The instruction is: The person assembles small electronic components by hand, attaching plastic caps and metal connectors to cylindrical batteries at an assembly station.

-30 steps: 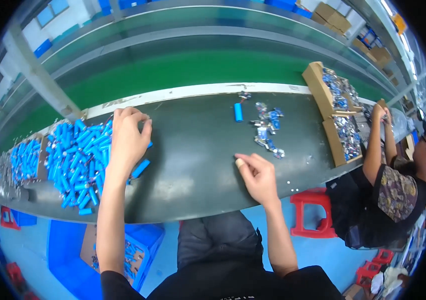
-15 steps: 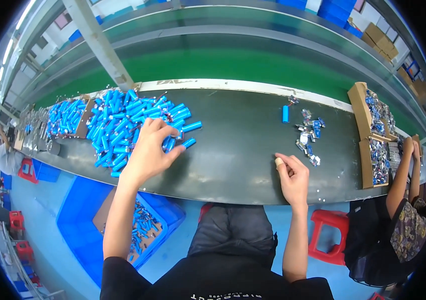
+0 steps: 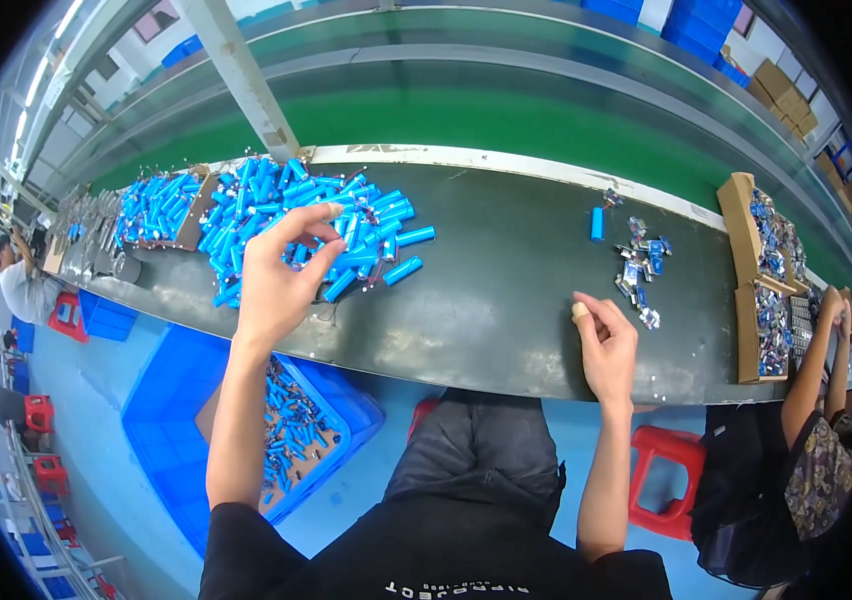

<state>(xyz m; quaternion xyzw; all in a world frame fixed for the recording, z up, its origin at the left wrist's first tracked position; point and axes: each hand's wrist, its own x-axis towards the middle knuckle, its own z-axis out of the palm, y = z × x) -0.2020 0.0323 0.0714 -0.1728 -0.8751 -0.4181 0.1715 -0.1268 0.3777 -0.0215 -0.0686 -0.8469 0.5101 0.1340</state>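
Note:
My left hand (image 3: 291,265) hovers over the near right side of a heap of blue cylindrical battery cells (image 3: 256,205), some with thin wires. Its thumb and fingers are curved but apart, and I see nothing between them. One loose cell (image 3: 404,270) lies right of that hand. My right hand (image 3: 606,350) is low over the dark bench, closed, with fingers curled toward the thumb; nothing shows in it. A pale covering sits on its thumb tip. Beyond it lie several small metal-and-blue parts (image 3: 636,265) and a single upright-lying blue cell (image 3: 597,224).
Cardboard boxes of small parts (image 3: 743,290) stand at the bench's right end, beside a co-worker's hands (image 3: 836,310). A divided box of blue cells (image 3: 158,210) is far left. Below the bench sits a blue bin (image 3: 171,440); a red stool (image 3: 661,480) stands to the right.
My left hand has lifted and drawn back slightly from the heap, with cells near it shifted. My right hand keeps its closed pose. The whole view has shifted a little.

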